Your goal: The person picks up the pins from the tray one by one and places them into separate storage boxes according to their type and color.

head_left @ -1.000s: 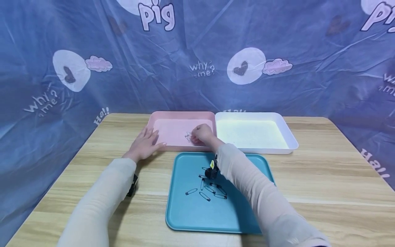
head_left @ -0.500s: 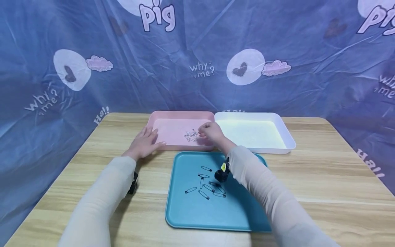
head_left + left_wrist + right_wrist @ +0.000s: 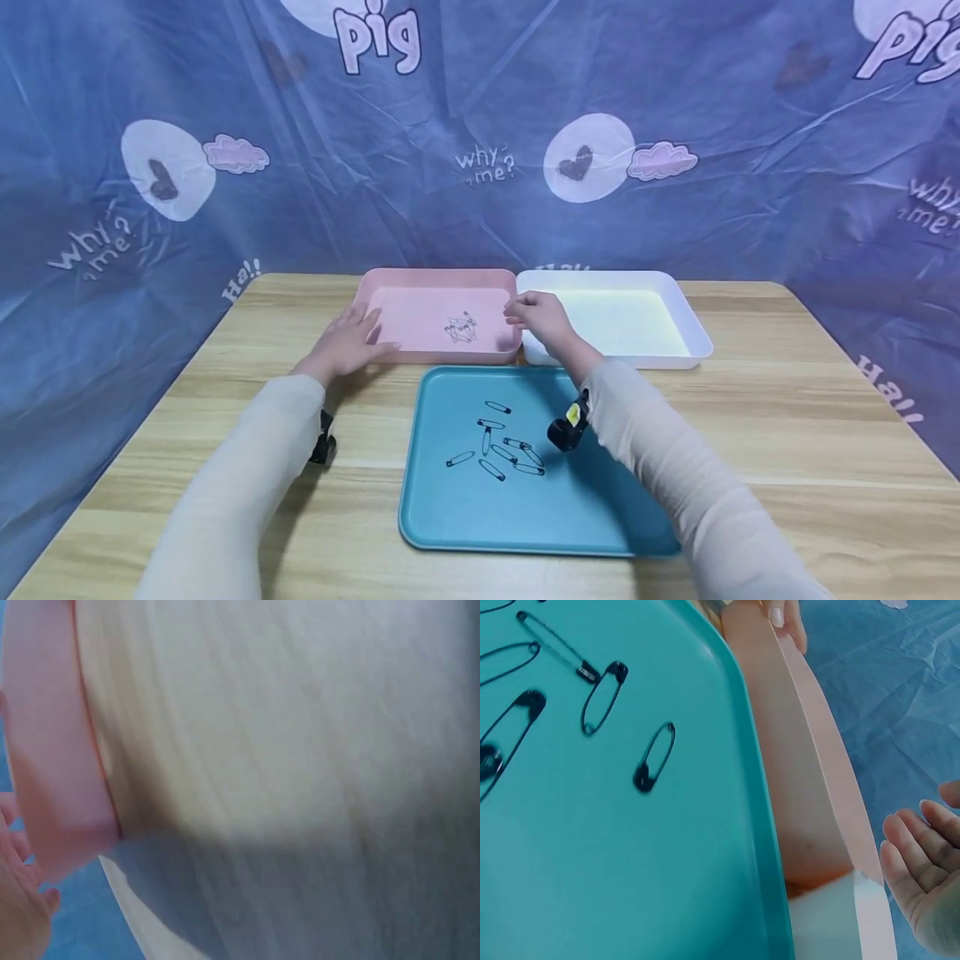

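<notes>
My left hand rests at the front left corner of a shallow pink tray, fingers spread at its side and thumb along the front rim. Over the border between the pink tray and a white tray hovers my right hand, its fingers loosely bent with nothing between them. A small cluster of safety pins lies in the right part of the pink tray. Several black safety pins are scattered on the teal tray in front. The right wrist view shows one such safety pin near the teal edge.
The pink and white trays stand side by side at the back of the wooden table. A blue patterned cloth hangs behind. A black wrist camera on the right arm overhangs the teal tray.
My right hand has drawn back rightward from the pins in the pink tray to the white tray's edge, uncovering the cluster. My left hand has stayed at the pink tray's corner.
</notes>
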A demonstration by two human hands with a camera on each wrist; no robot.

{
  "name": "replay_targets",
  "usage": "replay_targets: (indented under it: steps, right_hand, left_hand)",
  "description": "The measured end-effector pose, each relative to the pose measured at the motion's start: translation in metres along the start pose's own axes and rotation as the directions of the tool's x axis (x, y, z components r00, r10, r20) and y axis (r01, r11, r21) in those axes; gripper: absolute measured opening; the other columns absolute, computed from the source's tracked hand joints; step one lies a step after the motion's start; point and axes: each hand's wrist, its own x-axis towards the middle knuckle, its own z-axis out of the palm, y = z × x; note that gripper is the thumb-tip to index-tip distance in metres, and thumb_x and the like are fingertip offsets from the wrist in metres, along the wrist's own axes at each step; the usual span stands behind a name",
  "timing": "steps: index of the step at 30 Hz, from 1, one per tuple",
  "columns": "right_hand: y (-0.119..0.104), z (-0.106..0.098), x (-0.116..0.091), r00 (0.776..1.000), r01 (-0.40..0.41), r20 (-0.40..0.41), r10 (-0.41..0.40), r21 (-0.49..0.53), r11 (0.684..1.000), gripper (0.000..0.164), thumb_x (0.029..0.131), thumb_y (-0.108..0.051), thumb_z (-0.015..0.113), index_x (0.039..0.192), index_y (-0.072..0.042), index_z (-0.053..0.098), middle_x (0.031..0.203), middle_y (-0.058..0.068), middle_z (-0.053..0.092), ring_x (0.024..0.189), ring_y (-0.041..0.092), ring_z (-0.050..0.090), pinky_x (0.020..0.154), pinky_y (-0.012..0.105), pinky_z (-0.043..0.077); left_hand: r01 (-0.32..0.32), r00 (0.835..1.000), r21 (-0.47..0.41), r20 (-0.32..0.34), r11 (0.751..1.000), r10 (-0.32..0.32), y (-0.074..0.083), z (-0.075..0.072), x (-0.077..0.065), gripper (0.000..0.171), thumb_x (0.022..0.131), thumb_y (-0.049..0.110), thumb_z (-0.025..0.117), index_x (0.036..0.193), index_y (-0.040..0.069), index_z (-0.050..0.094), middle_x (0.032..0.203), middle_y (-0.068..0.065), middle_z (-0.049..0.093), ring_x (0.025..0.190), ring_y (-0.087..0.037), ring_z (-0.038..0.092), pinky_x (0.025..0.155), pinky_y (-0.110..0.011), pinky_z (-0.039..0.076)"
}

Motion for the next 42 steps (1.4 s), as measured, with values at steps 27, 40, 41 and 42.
replay_targets:
  steps: [27, 40, 41, 42]
  right_hand:
    - [0.037, -0.089, -0.051, 0.999, 0.011, -0.046, -0.017, -0.120, 0.993, 0.042, 0.088, -0.028, 0.048, 0.116, 0.003, 0.049, 0.111, 0.022, 0.051, 0.104, 0.035, 0.045, 0.088, 0.045, 0.036]
    - [0.061, -0.121, -0.075, 0.990, 0.050, -0.116, -0.077, -0.221, 0.974, 0.048, 0.087, -0.033, 0.049, 0.117, 0.004, 0.048, 0.117, 0.023, 0.048, 0.109, 0.035, 0.041, 0.090, 0.045, 0.033]
    - [0.062, -0.123, -0.077, 0.989, 0.059, -0.120, -0.088, -0.226, 0.972, 0.049, 0.087, -0.033, 0.049, 0.117, 0.005, 0.047, 0.117, 0.023, 0.048, 0.109, 0.035, 0.042, 0.090, 0.045, 0.033]
    - [0.062, -0.125, -0.078, 0.988, 0.066, -0.124, -0.096, -0.226, 0.972, 0.050, 0.087, -0.033, 0.050, 0.118, 0.006, 0.046, 0.117, 0.024, 0.048, 0.109, 0.035, 0.042, 0.090, 0.045, 0.033]
  left_hand:
    - [-0.234, 0.966, -0.413, -0.205, 0.880, 0.161, 0.040, -0.003, -0.028, 0.040, 0.084, 0.020, 0.056, 0.116, -0.005, 0.050, 0.114, -0.018, 0.052, 0.104, -0.030, 0.048, 0.091, -0.044, 0.034]
    - [-0.258, 0.965, -0.540, -0.100, 0.801, 0.243, 0.069, 0.001, -0.031, 0.041, 0.080, 0.020, 0.061, 0.113, -0.002, 0.053, 0.110, -0.015, 0.055, 0.099, -0.026, 0.052, 0.087, -0.035, 0.040]
    - [-0.262, 0.963, -0.544, -0.092, 0.797, 0.254, 0.071, 0.002, -0.032, 0.041, 0.080, 0.021, 0.061, 0.114, -0.001, 0.053, 0.110, -0.014, 0.055, 0.099, -0.025, 0.052, 0.087, -0.035, 0.041]
    - [-0.266, 0.961, -0.550, -0.086, 0.791, 0.263, 0.073, 0.002, -0.032, 0.041, 0.080, 0.021, 0.061, 0.114, -0.001, 0.053, 0.110, -0.014, 0.055, 0.099, -0.026, 0.052, 0.086, -0.034, 0.041]
